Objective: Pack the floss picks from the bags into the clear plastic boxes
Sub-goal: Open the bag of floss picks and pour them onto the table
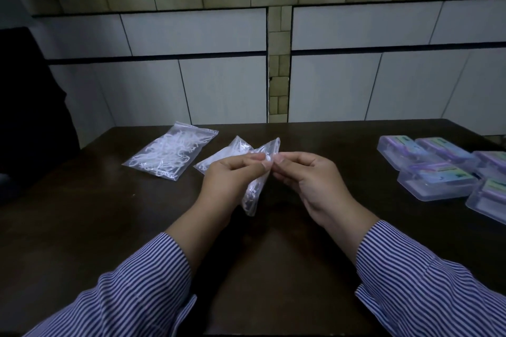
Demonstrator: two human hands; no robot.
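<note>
Pinching the top edge of a small clear bag (pixel 253 194), the left hand (pixel 232 175) and the right hand (pixel 309 175) are held together above the dark worktop (pixel 109 227), thumbs and forefingers closed on the plastic from either side. The bag is hung between the two hands, its lower part drooping beneath the left hand's fingers, and white floss picks are dimly seen through it; how many cannot be told. Just beyond the left hand, a second bag (pixel 227 153) is laid on the worktop, partly hidden by the knuckles. Farther out to the left of that hand, a third bag (pixel 171 152) is laid flat, filled with a tangle of white floss picks (pixel 167 150). Well off to the right of the right hand, a cluster of clear plastic boxes (pixel 435 180) is set near the worktop's edge, each showing a purple and green label inside; the lids appear to be shut. Both forearms are covered by blue-and-white striped sleeves (pixel 137 290) pushed back from the wrists. Beyond the worktop, a pale tiled wall (pixel 219 85) is seen.
</note>
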